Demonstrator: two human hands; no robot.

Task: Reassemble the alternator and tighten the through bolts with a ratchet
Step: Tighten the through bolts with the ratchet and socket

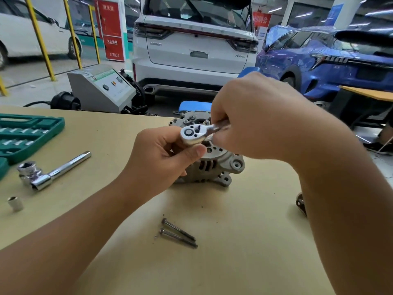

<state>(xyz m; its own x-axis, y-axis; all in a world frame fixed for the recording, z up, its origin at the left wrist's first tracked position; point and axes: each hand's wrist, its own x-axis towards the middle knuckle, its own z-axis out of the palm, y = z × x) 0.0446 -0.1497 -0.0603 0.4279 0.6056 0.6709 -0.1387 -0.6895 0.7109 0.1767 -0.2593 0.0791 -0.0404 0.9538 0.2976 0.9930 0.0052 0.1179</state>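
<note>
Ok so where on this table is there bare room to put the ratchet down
The widest bare patch of table lies right of the two loose bolts, in front of the alternator. Another lies between the T-bar wrench and the left hand. The left edge is crowded: green socket case, loose socket.

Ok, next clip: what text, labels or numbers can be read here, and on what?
On the red pillar sign: white Chinese characters, seemingly mirrored, unreadable.
On the red banner: Chinese characters, blurred.
On the white SUV tailgate: badge beginning "X", rest blurred.
On the grey machine panel: print too small.
On the ratchet and socket set: nothing readable.
</note>
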